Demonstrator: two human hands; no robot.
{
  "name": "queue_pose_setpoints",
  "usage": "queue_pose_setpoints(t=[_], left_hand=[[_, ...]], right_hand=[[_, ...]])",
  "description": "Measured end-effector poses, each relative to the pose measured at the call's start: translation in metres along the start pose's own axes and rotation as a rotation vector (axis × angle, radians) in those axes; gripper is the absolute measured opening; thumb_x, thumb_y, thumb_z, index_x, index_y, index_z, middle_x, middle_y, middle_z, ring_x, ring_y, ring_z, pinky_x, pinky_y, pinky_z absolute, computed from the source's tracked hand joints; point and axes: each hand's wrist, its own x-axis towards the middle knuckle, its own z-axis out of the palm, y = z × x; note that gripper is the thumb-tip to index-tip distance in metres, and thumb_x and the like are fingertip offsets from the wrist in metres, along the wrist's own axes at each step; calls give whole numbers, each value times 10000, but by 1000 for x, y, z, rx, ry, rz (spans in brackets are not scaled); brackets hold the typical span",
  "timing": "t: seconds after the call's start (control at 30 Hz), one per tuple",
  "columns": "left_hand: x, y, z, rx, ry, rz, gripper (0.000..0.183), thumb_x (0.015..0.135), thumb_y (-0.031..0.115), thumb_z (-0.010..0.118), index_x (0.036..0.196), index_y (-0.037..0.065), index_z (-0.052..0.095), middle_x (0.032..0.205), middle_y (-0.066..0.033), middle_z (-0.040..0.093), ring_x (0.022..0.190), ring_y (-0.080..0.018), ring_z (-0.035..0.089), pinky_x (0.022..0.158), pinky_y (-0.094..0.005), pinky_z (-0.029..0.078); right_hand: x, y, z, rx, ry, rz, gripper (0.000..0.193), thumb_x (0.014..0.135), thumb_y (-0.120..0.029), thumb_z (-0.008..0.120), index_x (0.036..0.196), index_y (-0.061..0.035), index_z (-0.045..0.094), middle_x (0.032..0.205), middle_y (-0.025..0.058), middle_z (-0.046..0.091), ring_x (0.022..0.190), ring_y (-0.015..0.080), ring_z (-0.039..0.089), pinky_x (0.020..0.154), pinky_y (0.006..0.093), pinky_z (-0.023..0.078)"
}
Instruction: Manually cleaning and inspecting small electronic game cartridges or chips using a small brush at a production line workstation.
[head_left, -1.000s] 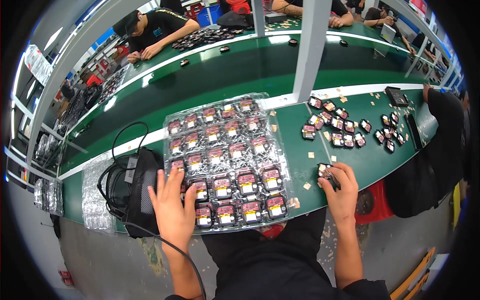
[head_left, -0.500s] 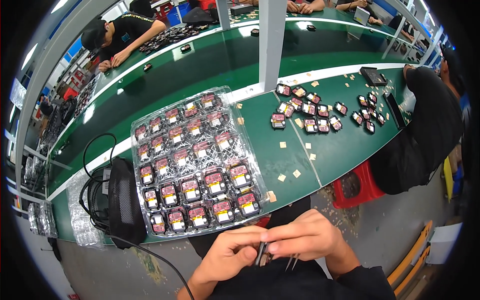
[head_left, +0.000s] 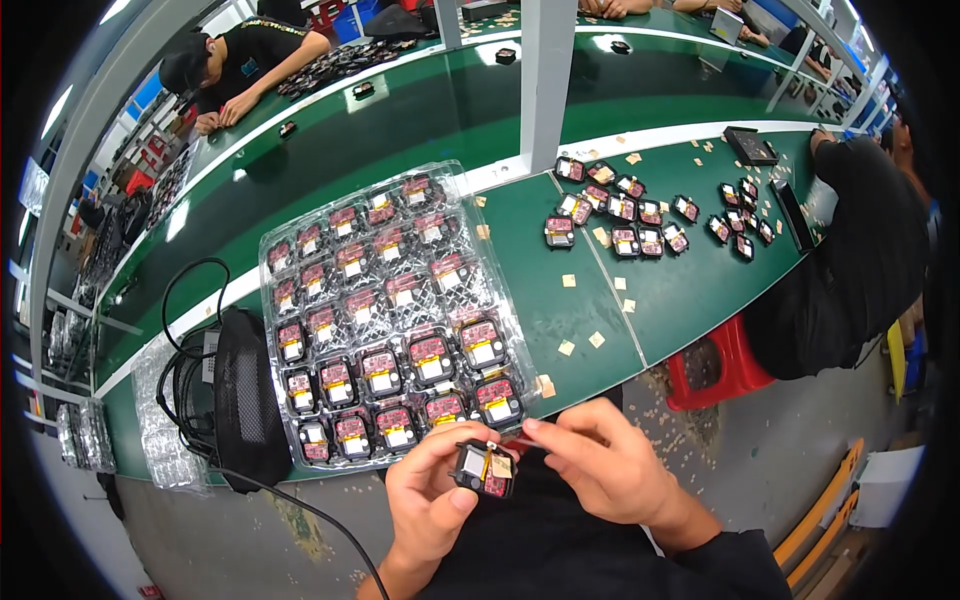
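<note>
- Our left hand is curled partway, thumb on the near side and fingers behind, around a small black-framed unit; gripping by the edges seems meant to leave its face clear.
- That unit sits low in the view, towards six o'clock, tilted with its inner side up, probably so we can see it.
- A tan square lies on that face.
- At three o'clock from the unit, our right hand has thumb and fingertips pinched together, apparently on a thin tool pointing at the unit's upper edge; we cannot tell whether the tip touches.
- At eleven o'clock is a clear plastic tray on the green table, its pockets likely keeping similar units apart and in rows.
- At one o'clock, loose units lie clustered, within what looks like easy reach of our right side, and stray tan squares lie nearer us.
- Between nine and ten o'clock, a black mesh pouch stands beside the tray.
</note>
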Motion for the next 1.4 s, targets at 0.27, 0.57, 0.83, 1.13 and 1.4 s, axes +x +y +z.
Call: queue_pose_setpoints(t=[0.27,0.57,0.83,1.13,1.4], left_hand=[[-1,0,-3,-84,-53,0,583,886,186,804,1323,-127,578,1342,-209,576,1226,-255,602,1055,-380,482],[0,-2,-5,-36,-72,41,569,885,146,797,1328,-133,574,1370,-220,551,1257,-264,586,1067,-384,473],[1,-2,-3,-30,-83,108,556,879,130,796,1320,-132,579,1369,-233,547,1288,-287,570,1081,-418,477],[-1,6,2,-30,-59,71,524,892,86,778,1323,-140,585,1408,-250,537,1250,-280,604,1043,-396,517],[-1,7,0,57,-42,92,553,893,65,774,1354,-160,565,1445,-264,526,1270,-313,605,1019,-384,538]], right_hand=[[-3,7,20,-158,164,-180,377,742,28,851,1095,-4,721,981,108,726,720,212,721,567,289,556],[0,5,22,-236,190,-178,301,743,35,827,1029,0,739,913,106,738,684,207,720,555,286,552],[3,9,18,30,145,-54,272,790,35,787,1055,11,732,906,110,734,697,217,723,557,303,561],[1,4,26,-143,222,-110,183,796,13,792,971,-4,740,857,97,741,651,214,711,532,302,537],[4,12,19,-362,146,-265,243,814,-51,718,1051,-19,757,905,58,725,590,129,625,518,265,471]])
